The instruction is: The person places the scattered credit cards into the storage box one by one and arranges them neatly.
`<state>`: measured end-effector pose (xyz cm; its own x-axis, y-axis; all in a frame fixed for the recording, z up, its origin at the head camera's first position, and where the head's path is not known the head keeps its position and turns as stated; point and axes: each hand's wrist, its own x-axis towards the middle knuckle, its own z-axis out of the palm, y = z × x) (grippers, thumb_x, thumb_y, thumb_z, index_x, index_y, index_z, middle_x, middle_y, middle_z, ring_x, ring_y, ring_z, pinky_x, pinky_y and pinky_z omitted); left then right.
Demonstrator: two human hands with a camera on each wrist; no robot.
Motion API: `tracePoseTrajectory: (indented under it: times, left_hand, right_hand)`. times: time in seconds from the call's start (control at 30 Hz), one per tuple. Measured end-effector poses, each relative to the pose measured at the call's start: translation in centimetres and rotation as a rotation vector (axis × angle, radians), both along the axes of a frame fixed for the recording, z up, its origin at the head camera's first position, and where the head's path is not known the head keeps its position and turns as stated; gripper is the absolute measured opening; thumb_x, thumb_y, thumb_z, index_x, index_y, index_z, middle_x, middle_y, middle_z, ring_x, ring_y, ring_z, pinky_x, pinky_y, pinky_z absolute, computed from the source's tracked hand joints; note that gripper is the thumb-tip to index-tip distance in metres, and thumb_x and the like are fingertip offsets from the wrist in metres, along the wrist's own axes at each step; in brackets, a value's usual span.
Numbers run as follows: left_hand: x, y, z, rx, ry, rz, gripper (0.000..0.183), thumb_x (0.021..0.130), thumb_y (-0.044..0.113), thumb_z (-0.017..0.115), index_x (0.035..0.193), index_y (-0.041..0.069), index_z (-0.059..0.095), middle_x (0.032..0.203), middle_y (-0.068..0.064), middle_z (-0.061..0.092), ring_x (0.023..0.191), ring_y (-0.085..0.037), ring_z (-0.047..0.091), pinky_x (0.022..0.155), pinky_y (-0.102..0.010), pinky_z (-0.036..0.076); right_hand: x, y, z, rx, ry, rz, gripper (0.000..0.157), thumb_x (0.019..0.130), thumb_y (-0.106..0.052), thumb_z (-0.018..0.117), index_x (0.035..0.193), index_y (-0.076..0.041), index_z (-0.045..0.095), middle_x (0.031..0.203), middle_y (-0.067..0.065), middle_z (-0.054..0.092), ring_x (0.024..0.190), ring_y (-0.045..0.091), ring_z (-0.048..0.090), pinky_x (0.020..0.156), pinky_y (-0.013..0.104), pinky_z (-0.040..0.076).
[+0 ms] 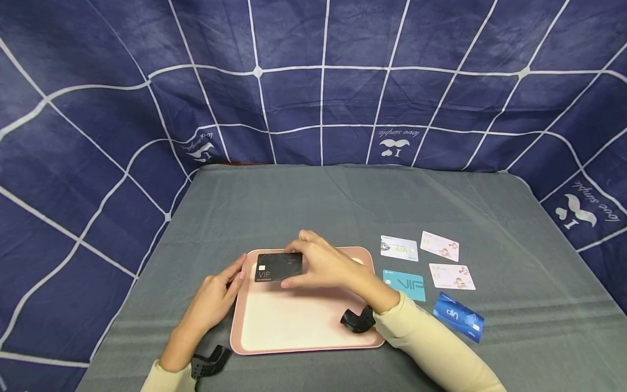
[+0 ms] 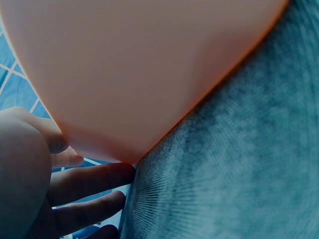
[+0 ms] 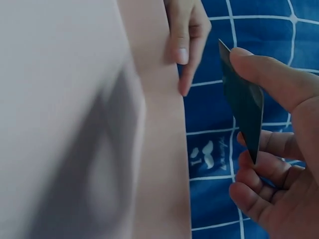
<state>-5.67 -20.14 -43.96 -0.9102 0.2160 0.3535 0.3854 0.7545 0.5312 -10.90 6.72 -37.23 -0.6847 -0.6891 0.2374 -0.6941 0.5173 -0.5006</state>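
Note:
My right hand [image 1: 325,267] pinches a black VIP card [image 1: 279,267] between thumb and fingers, over the far left part of a pink tray [image 1: 294,326]. In the right wrist view the card [image 3: 241,102] hangs tilted, seen nearly edge-on, with the thumb at one edge and fingertips at the opposite one. My left hand [image 1: 213,299] touches the tray's left rim near the far corner. Its fingers [image 2: 97,181] stretch out fairly straight against the rim in the left wrist view.
Right of the tray lie several cards on the grey cloth [image 1: 274,201]: a white one [image 1: 399,248], two pinkish flowered ones [image 1: 440,246], a teal one [image 1: 404,285] and a blue one [image 1: 459,317]. A blue checked curtain [image 1: 289,98] rises behind and at both sides.

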Motion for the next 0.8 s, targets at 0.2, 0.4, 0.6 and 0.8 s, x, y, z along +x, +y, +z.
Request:
tracePoseTrajectory:
  times: [0.2,0.4,0.6,0.8]
  left_hand:
    - [0.0,-0.1,0.0,-0.006,-0.01,0.003,0.039,0.099,0.012,0.06,0.136,-0.002,0.058,0.119,-0.026,0.065,0.101,-0.042,0.066,0.082,-0.057,0.05]
    - [0.0,0.0,0.0,-0.009,-0.017,-0.002,0.04,0.099,0.012,0.06,0.137,-0.002,0.057,0.12,-0.026,0.065,0.102,-0.042,0.066,0.083,-0.056,0.05]
    - [-0.1,0.1,0.1,-0.001,-0.004,-0.008,0.04,0.098,0.009,0.061,0.136,-0.002,0.058,0.117,-0.026,0.066,0.099,-0.041,0.067,0.08,-0.056,0.051]
    - [-0.1,0.1,0.3,-0.003,-0.01,-0.005,0.039,0.099,0.01,0.06,0.136,-0.001,0.058,0.118,-0.026,0.065,0.1,-0.041,0.067,0.081,-0.056,0.051]
  right_hand:
    - [0.0,-0.8,-0.6,0.041,0.002,-0.025,0.053,0.072,-0.049,0.085,0.108,-0.01,0.072,0.084,-0.007,0.048,0.076,0.008,0.047,0.068,0.023,0.043]
    - [0.0,-1.1,-1.2,0.067,0.024,-0.031,0.057,0.073,-0.051,0.084,0.109,-0.009,0.073,0.084,-0.007,0.05,0.076,0.008,0.047,0.068,0.022,0.043]
    - [-0.1,-1.4,-1.8,0.092,0.039,-0.022,0.059,0.073,-0.051,0.084,0.11,-0.007,0.073,0.082,-0.006,0.049,0.076,0.009,0.047,0.067,0.021,0.042]
    - [-0.1,-2.0,-2.6,0.148,0.068,-0.006,0.057,0.073,-0.052,0.084,0.105,-0.007,0.072,0.086,-0.003,0.053,0.081,0.011,0.05,0.071,0.023,0.045]
